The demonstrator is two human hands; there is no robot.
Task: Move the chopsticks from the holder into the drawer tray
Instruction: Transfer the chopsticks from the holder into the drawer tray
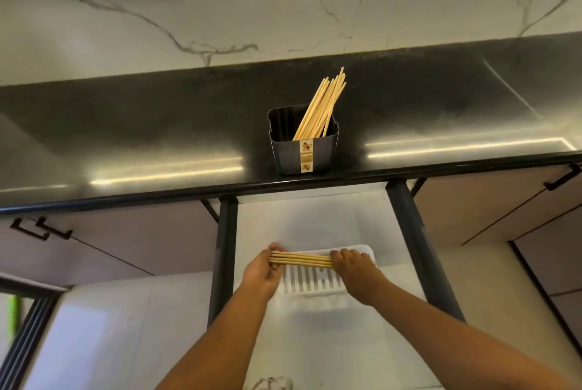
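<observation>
A dark square holder (302, 150) stands at the front edge of the black counter, with several pale wooden chopsticks (324, 103) leaning in it to the right. Below, a drawer is pulled open with a white slotted tray (311, 285) in it. A bundle of several chopsticks (302, 259) lies level across the top of the tray. My left hand (267, 270) grips the bundle's left end. My right hand (352, 266) grips its right end, fingers curled over it. The far part of the tray is hidden by hands and bundle.
The open drawer has a white floor (315, 219) and dark side rails (406, 225). Closed cabinet fronts with black handles (37, 230) flank it. A marble wall (220, 5) rises behind the glossy counter (126, 125). Pale floor lies below.
</observation>
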